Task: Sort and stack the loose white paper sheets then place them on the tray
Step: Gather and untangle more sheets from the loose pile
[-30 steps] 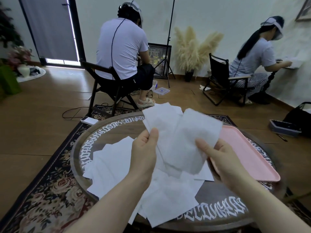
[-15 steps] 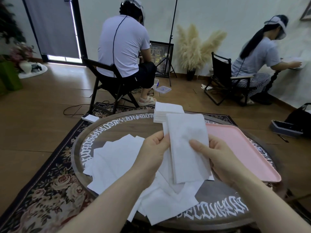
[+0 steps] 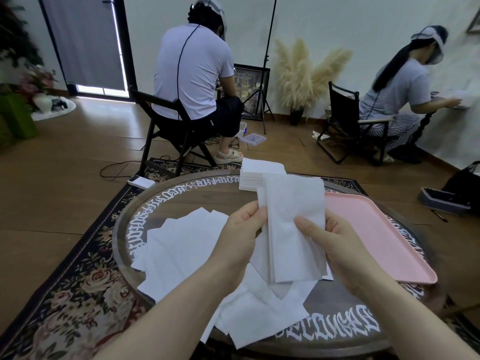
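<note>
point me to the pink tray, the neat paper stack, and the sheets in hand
pink tray [image 3: 374,237], head view, bare floor of the tray.
neat paper stack [image 3: 255,168], head view, top sheet.
held sheets [image 3: 293,203], head view, upper middle of the front sheet.

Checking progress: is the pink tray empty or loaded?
Empty: the pink tray shows only bare surface; both hands hold sheets beside it.

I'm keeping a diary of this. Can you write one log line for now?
left hand: holds held sheets | right hand: holds them too | pink tray: bare
</note>
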